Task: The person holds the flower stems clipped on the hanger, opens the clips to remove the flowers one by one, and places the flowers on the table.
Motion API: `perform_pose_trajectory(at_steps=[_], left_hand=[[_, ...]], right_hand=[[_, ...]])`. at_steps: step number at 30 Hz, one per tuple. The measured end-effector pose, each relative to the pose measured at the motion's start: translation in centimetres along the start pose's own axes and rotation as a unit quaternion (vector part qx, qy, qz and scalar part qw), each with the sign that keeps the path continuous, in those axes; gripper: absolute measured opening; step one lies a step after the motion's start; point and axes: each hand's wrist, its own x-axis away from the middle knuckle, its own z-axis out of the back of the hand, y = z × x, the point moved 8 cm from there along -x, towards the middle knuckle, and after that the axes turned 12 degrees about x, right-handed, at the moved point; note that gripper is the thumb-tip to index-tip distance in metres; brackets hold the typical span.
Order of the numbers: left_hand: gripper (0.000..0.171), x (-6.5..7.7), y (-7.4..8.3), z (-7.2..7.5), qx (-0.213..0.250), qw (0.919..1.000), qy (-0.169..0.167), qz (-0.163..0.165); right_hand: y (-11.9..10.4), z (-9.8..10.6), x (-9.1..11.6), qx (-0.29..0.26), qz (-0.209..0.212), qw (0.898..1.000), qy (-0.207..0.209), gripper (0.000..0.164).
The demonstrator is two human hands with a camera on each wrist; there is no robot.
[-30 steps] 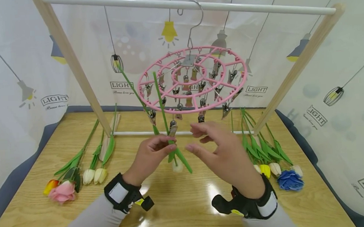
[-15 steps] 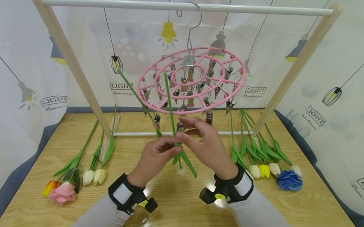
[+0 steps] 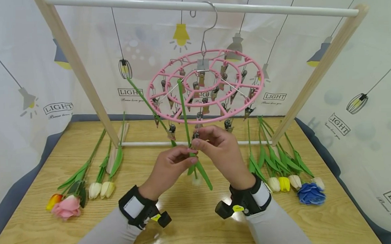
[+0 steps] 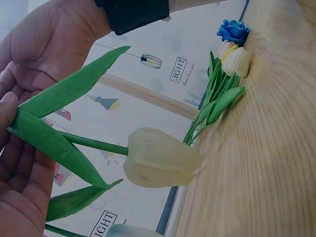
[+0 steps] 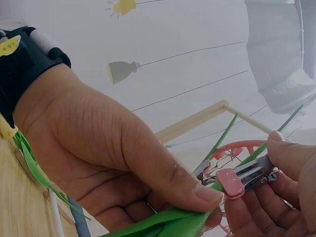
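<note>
A white tulip (image 4: 160, 158) hangs head down in my left hand (image 3: 166, 169), pinched between thumb and fingers near its leaves. Its green stem (image 3: 184, 110) rises in front of the pink round clip hanger (image 3: 208, 119). Thumb and fingertips of my right hand (image 3: 222, 158) pinch a metal clip (image 5: 247, 173) with pink pads, close beside the left fingertips. In the right wrist view, the pads lie right at the green stem. Farther left, a second green stem (image 3: 144, 98) runs through another clip (image 3: 172, 130); the left hand hides its lower part.
The hanger hooks over a white rail (image 3: 275, 10) with wooden posts (image 3: 77, 65). Several metal clips dangle from its rings. To the left lie a pink rose (image 3: 67, 207) and tulips (image 3: 101, 190); to the right, more tulips (image 3: 284, 184) and a blue rose (image 3: 311, 194).
The right hand has come left from beside the clip and now pinches it. My left hand, with the tulip, has shifted slightly right. The hanger has turned a little.
</note>
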Motion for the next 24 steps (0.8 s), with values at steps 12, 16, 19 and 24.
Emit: perform_pose_trajectory(at_steps=[12,16,19,24], left_hand=[[0.021,0.0,0.1,-0.1,0.010,1.0000,-0.002,0.000],[0.021,0.0,0.0,-0.2,0.007,1.0000,0.000,0.005],[0.020,0.0,0.0,-0.2,0.005,1.0000,-0.001,0.004],[0.018,0.0,0.2,-0.2,0.005,1.0000,-0.003,-0.001]], right_hand=[[0.4,-0.1,0.3,-0.063,-0.009,0.998,-0.015,0.029],[0.2,-0.2,0.3,-0.072,-0.009,0.997,-0.009,0.022],[-0.1,-0.2,0.4,-0.063,-0.002,0.998,-0.004,0.017],[-0.7,-0.4,0.5,-0.054,0.027,0.998,-0.003,0.019]])
